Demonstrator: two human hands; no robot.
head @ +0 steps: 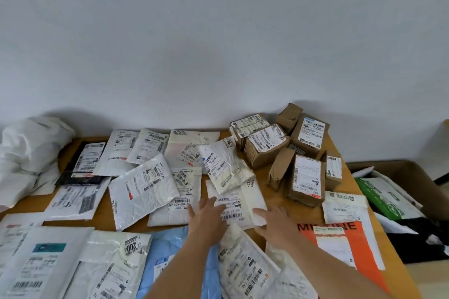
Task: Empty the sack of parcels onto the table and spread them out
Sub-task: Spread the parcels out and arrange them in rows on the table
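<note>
Both hands reach forward over the middle of the worktop (286,204), fingers straight and spread, holding nothing. The left hand (206,218) and the right hand (274,221) lie at either side of a white padded mailer (239,201), which is partly covered by a crumpled white parcel (224,166). The sack (26,153) looks emptied and lies slumped at the far left edge. Flat mailers cover the left and centre, many overlapping; the brown boxes (289,150) are bunched at the far right, some touching.

The emptying seems done and the spreading is well along. To do it well, I would press flat palms on the mailer and slide it toward the bare wood on the right, near the orange mailer (340,247), rather than lift it. Slow sliding should keep the crumpled parcel from dragging along
</note>
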